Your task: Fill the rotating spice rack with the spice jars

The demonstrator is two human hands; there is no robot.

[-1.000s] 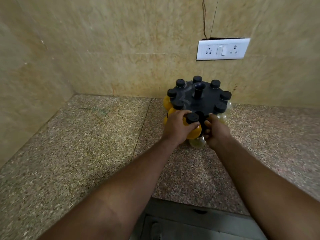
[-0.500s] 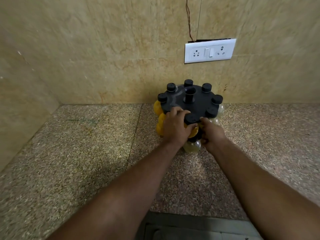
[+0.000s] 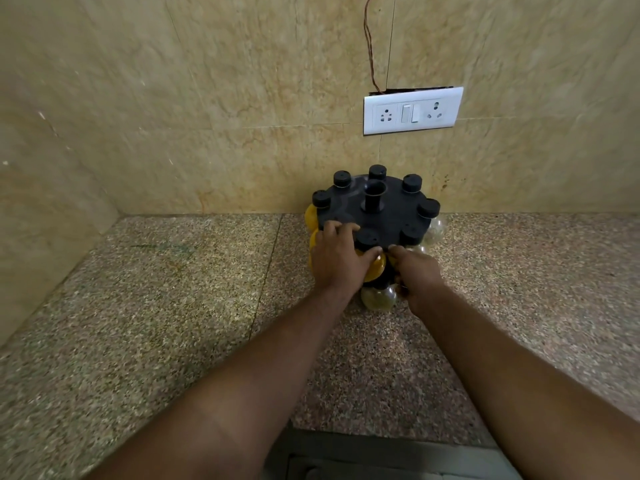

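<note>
The black rotating spice rack (image 3: 388, 216) stands on the granite counter against the back wall, with several black-capped jars hanging round its top disc. My left hand (image 3: 337, 258) wraps around a yellow-filled spice jar (image 3: 375, 266) at the rack's near edge, fingers resting on the disc. My right hand (image 3: 414, 273) grips the rack's lower part just right of that jar. A clear jar (image 3: 379, 297) with pale contents sits below, between my hands. Other yellow jars (image 3: 310, 216) show at the rack's left, clear ones (image 3: 434, 230) at its right.
The granite counter (image 3: 173, 306) stretches to the left and right of the rack, meeting tiled walls behind and on the left. A white socket and switch plate (image 3: 412, 110) is on the back wall above the rack. A dark drawer edge (image 3: 381, 455) lies below the counter front.
The view has tilted so the rack sits lower and nearer the middle. My left hand has slid further onto the disc beside the yellow jar; the right hand stays at the rack's lower front.
</note>
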